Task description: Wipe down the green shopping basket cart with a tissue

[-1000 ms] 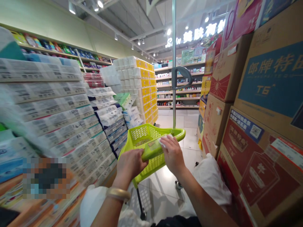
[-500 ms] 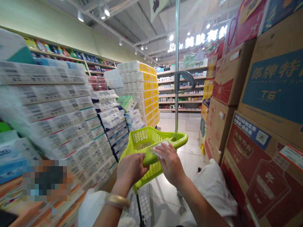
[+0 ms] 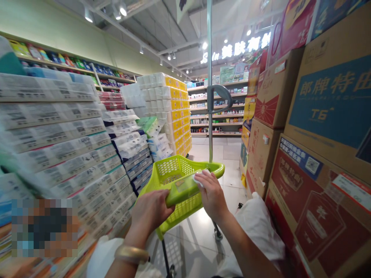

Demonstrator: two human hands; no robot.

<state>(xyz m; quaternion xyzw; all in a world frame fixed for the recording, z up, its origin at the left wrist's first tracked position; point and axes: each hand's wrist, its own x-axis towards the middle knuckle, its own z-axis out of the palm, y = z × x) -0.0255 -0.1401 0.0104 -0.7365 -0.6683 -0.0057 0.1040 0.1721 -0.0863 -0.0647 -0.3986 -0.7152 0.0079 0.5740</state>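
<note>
A lime-green plastic shopping cart with a perforated basket stands right in front of me. My left hand, wearing a gold-coloured bangle at the wrist, is closed around the left end of the cart's handle. Nearer the handle's right end, my right hand presses a white wipe against the top of it. Fingers cover most of the wipe, so whether it is cloth or tissue I cannot tell.
Stacked tissue packs line the left side. Liquor cartons are piled close on the right. A metal pole with a grey loop handle rises at the cart's far side. Stocked shelves stand beyond the tiled floor.
My right hand has slid to the right along the handle with the wipe, widening the gap between my hands. My left hand keeps its hold. The view has turned slightly right.
</note>
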